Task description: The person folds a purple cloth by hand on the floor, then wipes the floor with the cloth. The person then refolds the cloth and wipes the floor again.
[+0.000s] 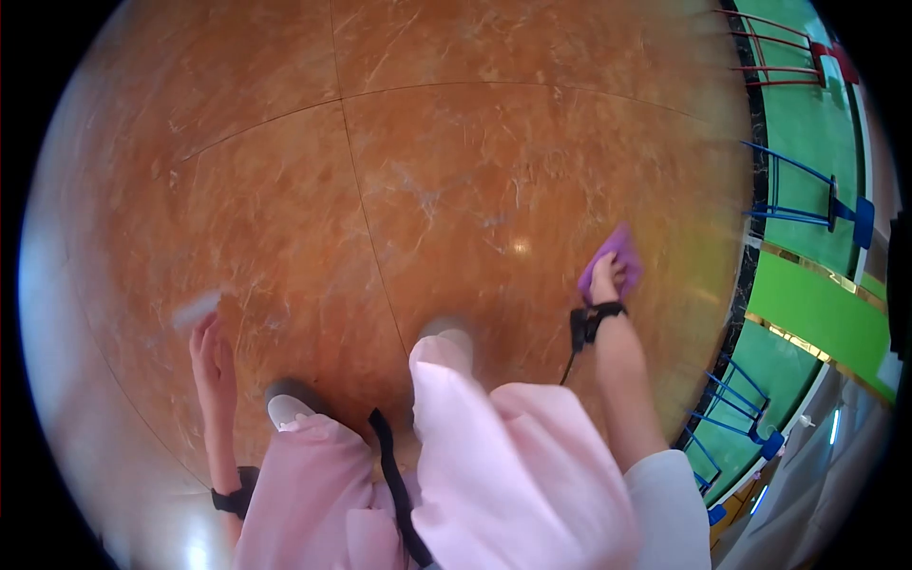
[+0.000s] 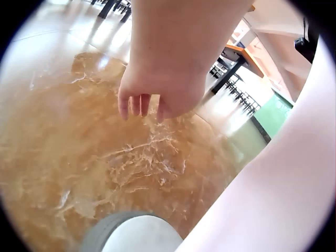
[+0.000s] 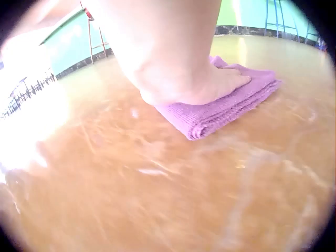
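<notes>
A folded purple cloth (image 3: 231, 107) lies flat on the brown marbled floor (image 1: 456, 190). My right hand (image 3: 202, 86) presses down on it with the palm and fingers laid along its top. In the head view this cloth (image 1: 622, 242) sticks out past the fingers of the right hand (image 1: 610, 275), off to the right of the feet. Over on the left, my left hand (image 1: 215, 359) hangs above the floor with loose fingers and holds nothing. The left wrist view shows that hand (image 2: 157, 94) with its fingers pointing down, apart from any object.
Two shoes (image 1: 285, 408) and pink trouser legs (image 1: 513, 465) are between the arms. A dangling black strap (image 1: 388, 465) overlaps the trousers. Along the right runs a green wall (image 1: 807, 114) with a dark skirting, with blue-legged stools (image 1: 803, 195) and a red one (image 1: 784, 47) before it.
</notes>
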`<state>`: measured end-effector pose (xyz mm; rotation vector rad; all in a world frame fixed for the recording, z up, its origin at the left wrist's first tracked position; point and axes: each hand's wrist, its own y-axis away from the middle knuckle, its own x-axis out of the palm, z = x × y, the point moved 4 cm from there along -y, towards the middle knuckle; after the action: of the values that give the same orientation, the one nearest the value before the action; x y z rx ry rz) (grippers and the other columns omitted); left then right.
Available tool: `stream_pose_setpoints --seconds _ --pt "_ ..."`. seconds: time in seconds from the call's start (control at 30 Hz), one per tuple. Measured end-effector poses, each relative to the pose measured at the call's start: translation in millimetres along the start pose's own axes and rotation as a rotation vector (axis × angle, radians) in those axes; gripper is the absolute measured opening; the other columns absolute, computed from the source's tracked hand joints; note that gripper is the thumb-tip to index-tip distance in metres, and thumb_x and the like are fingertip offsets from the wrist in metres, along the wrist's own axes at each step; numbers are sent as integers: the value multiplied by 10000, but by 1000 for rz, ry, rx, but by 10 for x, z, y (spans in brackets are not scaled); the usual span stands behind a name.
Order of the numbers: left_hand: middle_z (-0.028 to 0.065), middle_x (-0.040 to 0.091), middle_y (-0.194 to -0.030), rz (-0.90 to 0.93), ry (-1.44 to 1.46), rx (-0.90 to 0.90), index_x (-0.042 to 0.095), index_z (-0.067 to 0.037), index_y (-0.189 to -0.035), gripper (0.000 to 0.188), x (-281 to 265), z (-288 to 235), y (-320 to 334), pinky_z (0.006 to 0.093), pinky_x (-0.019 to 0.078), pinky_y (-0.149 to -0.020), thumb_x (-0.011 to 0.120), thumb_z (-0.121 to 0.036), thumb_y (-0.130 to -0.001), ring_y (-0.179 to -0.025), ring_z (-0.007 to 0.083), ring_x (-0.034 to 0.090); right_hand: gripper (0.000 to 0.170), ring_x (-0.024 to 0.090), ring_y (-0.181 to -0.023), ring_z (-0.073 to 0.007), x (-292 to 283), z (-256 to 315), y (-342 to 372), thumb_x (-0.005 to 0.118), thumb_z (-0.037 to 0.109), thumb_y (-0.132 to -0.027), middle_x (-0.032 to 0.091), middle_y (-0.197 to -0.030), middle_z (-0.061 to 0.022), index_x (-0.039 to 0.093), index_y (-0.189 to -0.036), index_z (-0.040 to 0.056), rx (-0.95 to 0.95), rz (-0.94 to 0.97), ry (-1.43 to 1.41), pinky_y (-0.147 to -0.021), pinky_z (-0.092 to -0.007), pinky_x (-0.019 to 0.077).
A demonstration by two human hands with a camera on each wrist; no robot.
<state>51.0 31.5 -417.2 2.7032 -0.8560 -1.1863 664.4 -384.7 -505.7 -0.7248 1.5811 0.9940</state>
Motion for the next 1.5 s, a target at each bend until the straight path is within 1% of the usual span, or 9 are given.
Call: stream_pose_setpoints --seconds 0.13,0.33,0.4,0.6,0.77,1.0,1.2,1.37,1.5 --pt "145 494 -1270 93 -140 8 554 -33 -1163 265 -49 -155 -23 353 380 -973 465 -13 -914 -1184 305 472 707 224 -1339 -460 -38 1367 -295 230 593 -895 167 -1521 -150 240 -1456 162 -375 -164 -77 -1078 -565 193" --pt "146 508 -1259 84 -68 -76 570 -28 -1134 244 79 -232 -59 351 376 -977 475 -13 -910 -1180 303 478 513 306 -1250 -502 -61 2714 1657 424 416 -915 345 -1410 -202 420 -1348 140 -1259 -416 26 -989 -633 256" --pt "146 511 -1256 83 -53 -46 574 -27 -1127 238 141 -338 -172 351 377 -976 479 -14 -908 -1179 301 478 520 296 -1250 -522 120 2625 2522 507 404 -881 376 -1380 -200 455 -1326 139 -1527 -478 -113 -980 -663 240" --pt "152 516 -1238 67 -207 251 582 -24 -1108 247 194 -913 -380 370 394 -950 495 11 -879 -1152 317 486 496 215 -1369 -413 746 1415 4952 602 411 -770 410 -1419 -63 569 -1244 268 -2334 252 -304 -1110 -605 114" --pt "149 522 -1219 1 -167 224 588 -21 -1097 257 45 -919 -163 375 387 -961 499 28 -861 -1156 317 481 505 210 -1400 -312 858 1135 5371 609 431 -770 383 -1454 15 565 -1257 305 -2771 419 -293 -1151 -513 96" --pt "156 524 -1218 -70 -177 173 592 -32 -1094 231 -240 -605 196 365 379 -975 495 0 -887 -1169 314 478 592 267 -1356 -340 217 1490 3689 593 376 -817 348 -1463 -17 410 -1374 292 -2278 135 -11 -1107 -544 186" --pt "156 529 -1211 -76 -147 176 592 -40 -1093 227 -304 -306 214 367 377 -978 500 -8 -887 -1162 317 486 518 332 -1308 -375 160 -285 1586 471 327 -928 375 -1424 -172 388 -1391 110 -1106 -410 -48 -1064 -509 256" --pt "150 531 -1208 -39 -142 202 592 -39 -1084 221 -269 -324 103 364 382 -971 504 -6 -884 -1158 312 489 558 331 -1315 -380 680 -2213 1383 304 438 -961 294 -1466 -168 310 -1433 140 198 -285 80 -1045 -556 268" --pt "151 534 -1193 29 -199 224 592 -35 -1063 218 -564 -504 28 368 393 -959 509 14 -867 -1144 323 493 556 310 -1317 -410 778 -2289 1581 298 441 -957 279 -1467 -170 307 -1435 159 161 -392 163 -1024 -594 264"
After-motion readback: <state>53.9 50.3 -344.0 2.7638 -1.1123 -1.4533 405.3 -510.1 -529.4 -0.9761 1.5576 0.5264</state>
